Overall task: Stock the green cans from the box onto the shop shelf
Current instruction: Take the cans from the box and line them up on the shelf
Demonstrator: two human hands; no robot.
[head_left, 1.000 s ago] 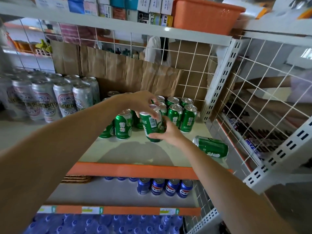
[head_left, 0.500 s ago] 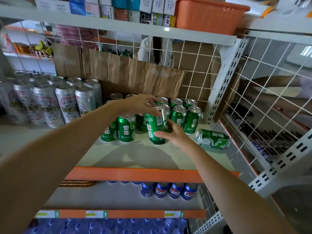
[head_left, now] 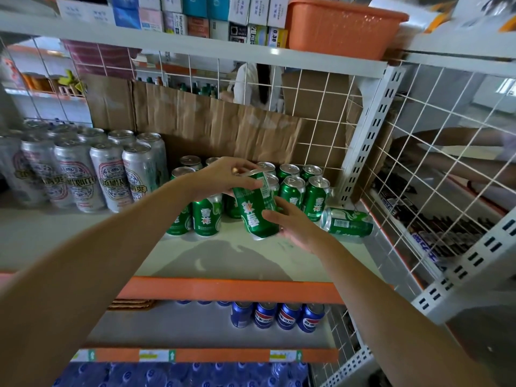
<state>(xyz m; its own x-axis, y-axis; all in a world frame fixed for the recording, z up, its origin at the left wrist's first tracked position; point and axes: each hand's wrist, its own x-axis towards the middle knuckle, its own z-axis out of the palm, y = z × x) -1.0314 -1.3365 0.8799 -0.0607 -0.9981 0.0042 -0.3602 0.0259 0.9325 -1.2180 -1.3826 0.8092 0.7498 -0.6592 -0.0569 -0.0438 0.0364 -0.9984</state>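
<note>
A green can (head_left: 255,208) hangs tilted just above the white shelf (head_left: 117,247), held between both hands. My left hand (head_left: 223,175) grips its top from above. My right hand (head_left: 293,223) cups its lower right side, fingers curled round it. Behind it stand several upright green cans (head_left: 293,191) in rows. One more green can (head_left: 347,222) lies on its side at the shelf's right end. The box is not in view.
Tall silver cans (head_left: 109,174) fill the shelf's left part. Cardboard (head_left: 201,118) and a wire grid back the shelf; a wire side panel (head_left: 435,169) closes the right. Blue cans (head_left: 279,315) stand one shelf below. An orange basket (head_left: 340,26) sits above.
Both hands have turned the held can, so its label now faces me, and it tilts more to the left. The view has shifted slightly.
</note>
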